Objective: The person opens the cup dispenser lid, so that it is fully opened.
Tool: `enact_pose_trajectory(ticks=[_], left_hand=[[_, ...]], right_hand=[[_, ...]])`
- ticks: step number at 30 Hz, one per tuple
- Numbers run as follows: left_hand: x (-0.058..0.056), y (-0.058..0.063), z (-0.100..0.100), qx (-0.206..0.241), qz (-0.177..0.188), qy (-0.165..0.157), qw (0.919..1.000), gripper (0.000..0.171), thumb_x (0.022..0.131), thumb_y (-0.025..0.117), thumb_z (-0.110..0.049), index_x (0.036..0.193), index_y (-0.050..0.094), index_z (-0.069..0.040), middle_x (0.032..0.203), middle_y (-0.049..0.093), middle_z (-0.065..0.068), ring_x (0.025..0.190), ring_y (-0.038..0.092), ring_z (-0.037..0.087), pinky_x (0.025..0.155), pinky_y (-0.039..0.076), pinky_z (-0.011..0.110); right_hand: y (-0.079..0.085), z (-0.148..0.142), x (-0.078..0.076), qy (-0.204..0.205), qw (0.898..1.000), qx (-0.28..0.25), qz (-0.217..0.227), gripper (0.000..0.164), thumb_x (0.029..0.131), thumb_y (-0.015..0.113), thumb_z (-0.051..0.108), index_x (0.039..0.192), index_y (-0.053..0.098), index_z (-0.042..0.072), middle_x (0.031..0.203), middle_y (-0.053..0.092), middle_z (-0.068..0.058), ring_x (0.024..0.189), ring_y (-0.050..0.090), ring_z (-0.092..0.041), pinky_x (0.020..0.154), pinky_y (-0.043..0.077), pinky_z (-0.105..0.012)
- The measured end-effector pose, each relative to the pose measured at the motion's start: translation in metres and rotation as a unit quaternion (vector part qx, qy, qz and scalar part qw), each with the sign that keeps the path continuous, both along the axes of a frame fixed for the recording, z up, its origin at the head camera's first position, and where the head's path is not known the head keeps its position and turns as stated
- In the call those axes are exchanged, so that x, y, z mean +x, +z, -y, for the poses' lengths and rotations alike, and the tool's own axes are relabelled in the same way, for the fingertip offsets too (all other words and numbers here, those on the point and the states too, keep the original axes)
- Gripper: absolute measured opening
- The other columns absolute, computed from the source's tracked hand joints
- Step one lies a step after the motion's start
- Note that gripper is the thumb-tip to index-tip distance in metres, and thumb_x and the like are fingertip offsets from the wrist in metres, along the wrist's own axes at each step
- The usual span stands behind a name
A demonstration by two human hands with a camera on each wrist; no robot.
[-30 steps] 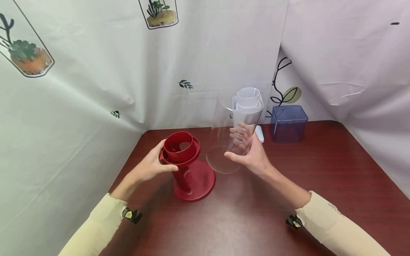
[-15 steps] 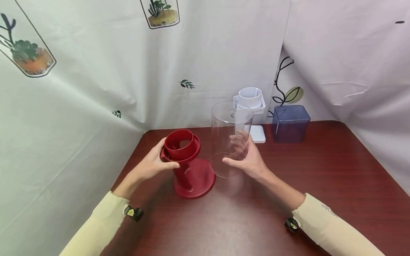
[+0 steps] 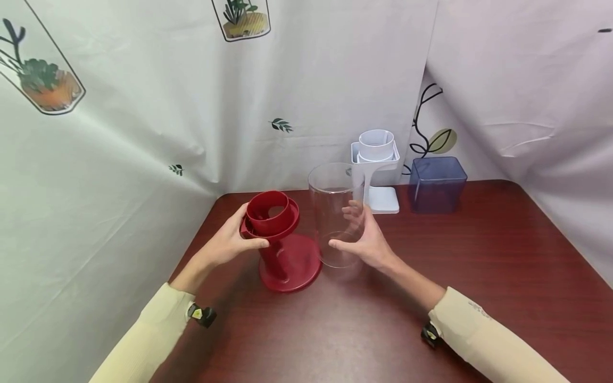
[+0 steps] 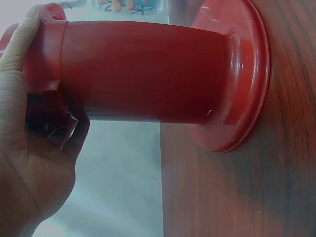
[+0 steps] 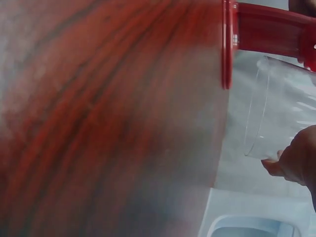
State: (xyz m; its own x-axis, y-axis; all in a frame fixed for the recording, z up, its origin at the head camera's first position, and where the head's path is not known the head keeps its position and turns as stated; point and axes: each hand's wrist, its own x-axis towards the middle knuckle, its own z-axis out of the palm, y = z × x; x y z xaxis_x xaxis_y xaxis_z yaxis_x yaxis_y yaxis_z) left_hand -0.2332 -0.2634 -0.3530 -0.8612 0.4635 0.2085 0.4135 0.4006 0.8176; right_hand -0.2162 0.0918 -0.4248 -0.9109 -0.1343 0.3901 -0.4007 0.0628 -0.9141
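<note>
A red plastic stand (image 3: 299,266) with a round base and a ring-shaped open top stands upright on the table. My left hand (image 3: 229,242) grips its upper collar from the left, thumb along the front; the left wrist view shows the column (image 4: 143,74) lying sideways across the picture. To its right, my right hand (image 3: 371,240) holds a clear cylinder (image 3: 330,210), open at the top. In the right wrist view the lower rim of the clear cylinder (image 5: 259,108) hangs above the tabletop, beside the red stand (image 5: 269,29).
Behind the cylinder, near the wall, stands a white stand (image 3: 383,199) with a ring top and square base. A bluish see-through square container (image 3: 438,191) sits to its right. The dark red wooden table (image 3: 455,255) meets hanging printed cloth (image 3: 311,80) at its back and sides.
The right hand has brought the clear cylinder down and to the left, towards the red stand, and set it more upright. The left hand keeps its grip, the stand nearly still.
</note>
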Motion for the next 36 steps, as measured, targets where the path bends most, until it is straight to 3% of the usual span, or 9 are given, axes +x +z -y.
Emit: enact_pose_trajectory(ticks=[5,11,16,23,30,36], left_hand=[[-0.002,0.000,0.001,0.001,-0.001,0.004,1.0000,0.088,0.084,0.091,-0.014,0.156,0.041,-0.020,0.145,0.056,0.002,0.128,0.056,0.026,0.096,0.058,0.035],[-0.005,0.000,0.004,-0.003,-0.006,0.007,0.9999,0.087,0.084,0.091,-0.015,0.156,0.041,-0.018,0.145,0.056,0.003,0.128,0.055,0.026,0.097,0.058,0.034],[-0.007,-0.001,0.006,-0.006,-0.009,0.008,0.9999,0.087,0.085,0.091,-0.016,0.156,0.041,-0.017,0.146,0.056,0.005,0.128,0.055,0.027,0.097,0.057,0.033],[-0.008,0.000,0.005,-0.002,-0.003,0.007,1.0000,0.088,0.085,0.091,-0.014,0.157,0.040,-0.015,0.147,0.055,0.008,0.127,0.056,0.028,0.095,0.058,0.032],[-0.012,0.000,0.007,-0.004,-0.001,0.012,0.9999,0.089,0.085,0.091,-0.016,0.158,0.039,-0.016,0.149,0.054,0.011,0.128,0.055,0.029,0.094,0.059,0.033],[-0.014,0.000,0.011,-0.005,-0.006,0.017,0.9998,0.088,0.086,0.090,-0.015,0.158,0.040,-0.017,0.147,0.054,0.005,0.128,0.055,0.028,0.094,0.059,0.033]], right_hand=[[-0.007,0.000,-0.003,-0.009,1.000,0.015,0.010,0.098,0.076,0.094,0.009,0.154,0.035,0.002,0.150,0.055,-0.020,0.144,0.049,-0.033,0.121,0.035,-0.053],[-0.012,0.004,-0.011,-0.002,1.000,-0.002,0.027,0.100,0.076,0.093,0.003,0.156,0.032,-0.001,0.150,0.052,-0.023,0.142,0.050,-0.039,0.120,0.037,-0.053],[-0.015,0.007,-0.018,-0.008,0.999,0.016,0.033,0.104,0.075,0.094,0.005,0.159,0.031,0.001,0.152,0.050,-0.024,0.141,0.050,-0.043,0.119,0.034,-0.058],[-0.014,0.008,-0.026,-0.013,0.998,0.037,0.045,0.104,0.076,0.096,0.013,0.158,0.033,0.006,0.152,0.051,-0.019,0.140,0.049,-0.036,0.118,0.035,-0.055],[-0.017,0.008,-0.031,-0.007,0.997,0.060,0.044,0.105,0.076,0.096,0.014,0.158,0.030,0.007,0.156,0.049,-0.016,0.147,0.043,-0.031,0.123,0.029,-0.055],[-0.018,0.007,-0.034,0.013,0.997,0.057,0.052,0.108,0.076,0.095,0.011,0.159,0.027,0.005,0.161,0.044,-0.019,0.151,0.037,-0.033,0.126,0.022,-0.056]])
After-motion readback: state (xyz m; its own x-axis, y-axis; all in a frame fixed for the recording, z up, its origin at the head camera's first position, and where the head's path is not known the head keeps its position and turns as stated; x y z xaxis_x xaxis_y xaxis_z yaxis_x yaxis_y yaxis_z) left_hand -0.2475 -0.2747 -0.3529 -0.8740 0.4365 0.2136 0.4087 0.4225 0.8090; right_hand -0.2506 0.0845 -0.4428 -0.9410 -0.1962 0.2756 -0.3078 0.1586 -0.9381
